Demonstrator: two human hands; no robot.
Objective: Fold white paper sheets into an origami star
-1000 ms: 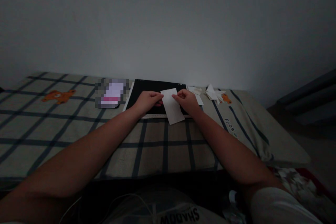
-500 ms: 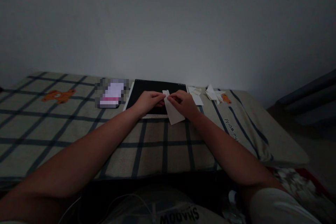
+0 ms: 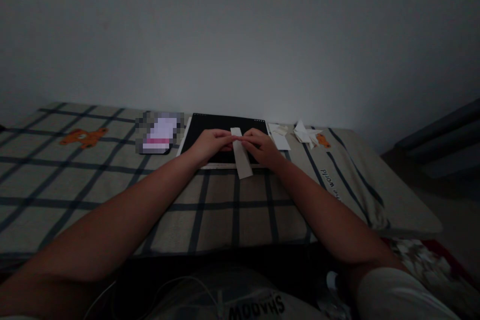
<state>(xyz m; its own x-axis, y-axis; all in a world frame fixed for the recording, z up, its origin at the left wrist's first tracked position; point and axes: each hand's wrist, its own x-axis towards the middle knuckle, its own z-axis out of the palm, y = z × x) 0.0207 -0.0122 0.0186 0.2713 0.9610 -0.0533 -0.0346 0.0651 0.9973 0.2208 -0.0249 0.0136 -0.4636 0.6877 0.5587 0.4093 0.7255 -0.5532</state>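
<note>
A white sheet of paper (image 3: 242,159), folded into a narrow strip, lies across the front edge of a black board (image 3: 210,125) on the checked cloth. My left hand (image 3: 210,144) pinches the strip's far end from the left. My right hand (image 3: 262,146) presses on it from the right, fingers closed and meeting the left hand's fingertips. Both forearms reach forward from the bottom corners of the view.
A blurred-out flat object (image 3: 159,133) lies left of the board. Folded white paper pieces (image 3: 305,133) and a flat slip (image 3: 280,136) sit to its right. The checked cloth (image 3: 112,185) with orange bear prints covers the low surface, whose right edge (image 3: 405,210) drops off. A plain wall stands behind.
The wide white sheet has been folded over lengthwise into a narrow strip. My right hand moved left over the paper until its fingers met the left hand.
</note>
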